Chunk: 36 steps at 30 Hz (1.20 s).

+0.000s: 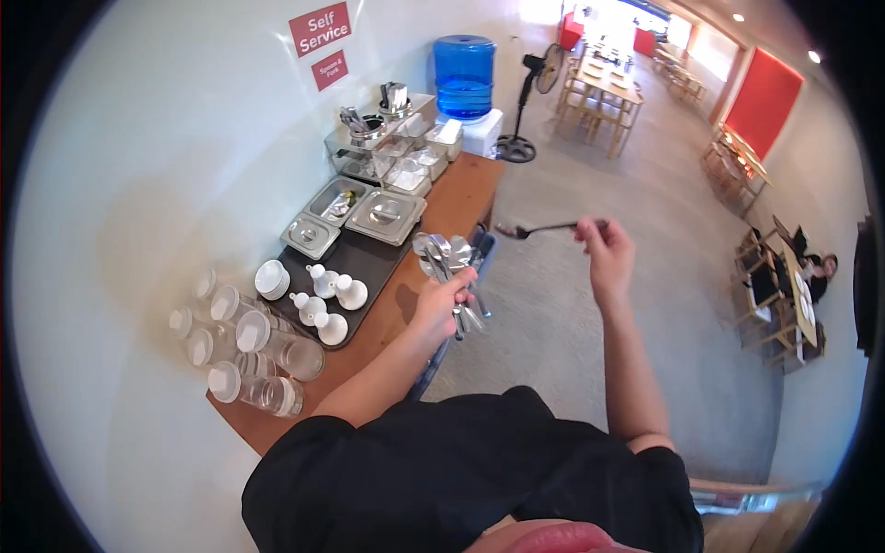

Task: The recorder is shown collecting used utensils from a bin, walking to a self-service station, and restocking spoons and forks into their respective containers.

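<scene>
A bunch of metal spoons and other cutlery [437, 257] is gripped in my left hand [444, 302], beside the edge of the wooden counter [391, 304]. Out to the right, over the floor, my right hand [606, 250] holds a dark-looking fork [546, 229] by its handle, its head pointing left. Just behind the bunch, a blue-grey bin [487, 249] with more cutlery inside shows partly at the counter's side. On the counter's dark tray [373, 276] stand white dispenser bottles [351, 293], stacked white bowls [272, 279] and lidded steel pans [386, 215].
Lidded clear bottles [280, 345] crowd the counter's near end. Cutlery holders [366, 127] top a clear organizer at its far end. Beyond are a water dispenser [464, 79] and a standing fan [524, 110]. Dining tables [608, 81] stand farther off; a person [823, 269] sits at the right.
</scene>
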Tool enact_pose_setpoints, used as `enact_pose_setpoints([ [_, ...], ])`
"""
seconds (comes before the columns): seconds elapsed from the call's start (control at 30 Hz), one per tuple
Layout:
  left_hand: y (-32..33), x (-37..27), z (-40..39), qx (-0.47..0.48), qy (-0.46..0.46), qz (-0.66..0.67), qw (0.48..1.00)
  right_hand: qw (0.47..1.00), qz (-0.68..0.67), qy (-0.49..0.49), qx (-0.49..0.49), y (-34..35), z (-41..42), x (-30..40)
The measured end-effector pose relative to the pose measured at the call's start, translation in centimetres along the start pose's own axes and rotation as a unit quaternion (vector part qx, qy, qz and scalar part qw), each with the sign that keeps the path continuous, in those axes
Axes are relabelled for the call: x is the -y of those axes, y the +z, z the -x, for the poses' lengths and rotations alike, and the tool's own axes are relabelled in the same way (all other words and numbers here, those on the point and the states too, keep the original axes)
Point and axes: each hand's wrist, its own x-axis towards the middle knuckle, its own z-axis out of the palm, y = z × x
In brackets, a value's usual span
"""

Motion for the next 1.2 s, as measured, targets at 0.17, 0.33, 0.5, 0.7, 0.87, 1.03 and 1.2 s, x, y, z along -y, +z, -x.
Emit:
enact_pose_setpoints([
  [0.17,-0.3,-2.2,-5.4,-0.055,0.04,-0.121,0.99,0.989,-0.011,-0.134,0.068,8.6,-19.5,-2.2],
  [0.33,1.5,-5.6,-8.4,-0.097,0.04,-0.122,0.987,0.962,0.023,-0.224,0.152,22.7,-38.3,-5.1],
  [0.5,2.7,-5.4,-11.2,-0.231,0.087,-0.125,0.961,0.938,0.091,-0.253,0.218,37.2,-48.3,-9.3],
  [0.7,4.4,-3.9,-13.8,-0.32,0.1,-0.095,0.937,0.894,0.172,-0.236,0.341,45.8,-53.7,-18.7],
  [0.87,4.9,-2.7,-14.4,-0.372,0.09,-0.059,0.922,0.885,0.263,-0.274,0.271,45.2,-48.9,-20.0],
  [1.03,5.3,-1.5,-15.9,-0.356,0.12,-0.034,0.926,0.975,0.009,-0.109,0.195,35.5,-44.2,-19.7],
  [1.2,4.9,-1.9,-16.2,-0.364,0.098,-0.074,0.923,0.925,-0.281,0.247,0.066,20.1,-24.9,-36.5],
])
